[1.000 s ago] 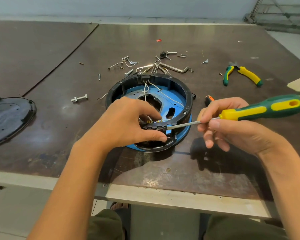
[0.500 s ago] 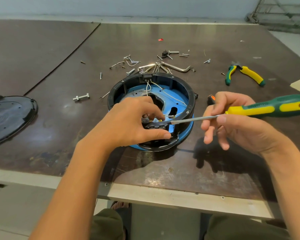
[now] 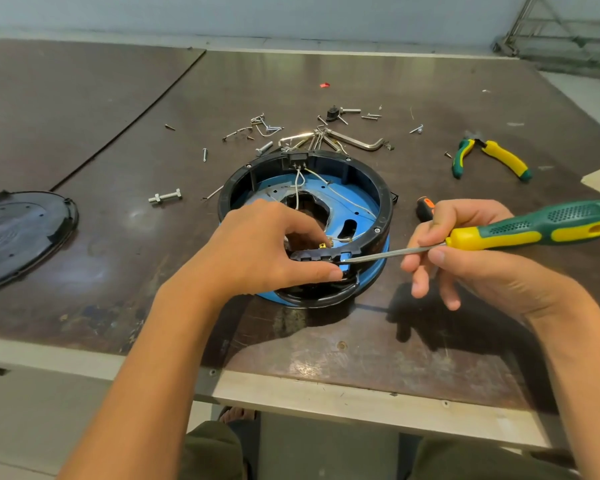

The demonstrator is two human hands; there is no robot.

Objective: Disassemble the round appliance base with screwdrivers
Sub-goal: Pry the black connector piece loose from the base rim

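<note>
Seen on my remote feed: the round appliance base [image 3: 384, 202] sits open side up in the middle of a dark workbench [image 3: 118, 174]. Its black ring encloses a blue plate [image 3: 359, 197] crossed by white wires [image 3: 298, 183].

The left hand [image 3: 257, 251] is curled over the near rim, with the thumb pressed against a black terminal strip [image 3: 312, 255] and the fingers hooked down inside the ring. I cannot quite tell whether those hidden fingertips pinch the strip itself or something behind it.

The right hand [image 3: 482, 268] holds a green-and-yellow screwdriver [image 3: 534, 230]. Thumb and forefinger are closed on the bare shaft just ahead of the handle, and the other fingers are loosely bent below. The blade tip meets the right end of the terminal strip, at the base's near edge.

Beyond the base lie loose screws [image 3: 267, 128] and a hex key [image 3: 357, 142], with a bolt [image 3: 165, 196] to its left. Green-and-yellow pliers [image 3: 492, 157] rest well to the right. An orange-and-black tool handle [image 3: 424, 207] lies just beside the ring, partly hidden by the right hand. A round black cover [image 3: 21, 233] lies flat at the bench's left edge, well apart.
</note>
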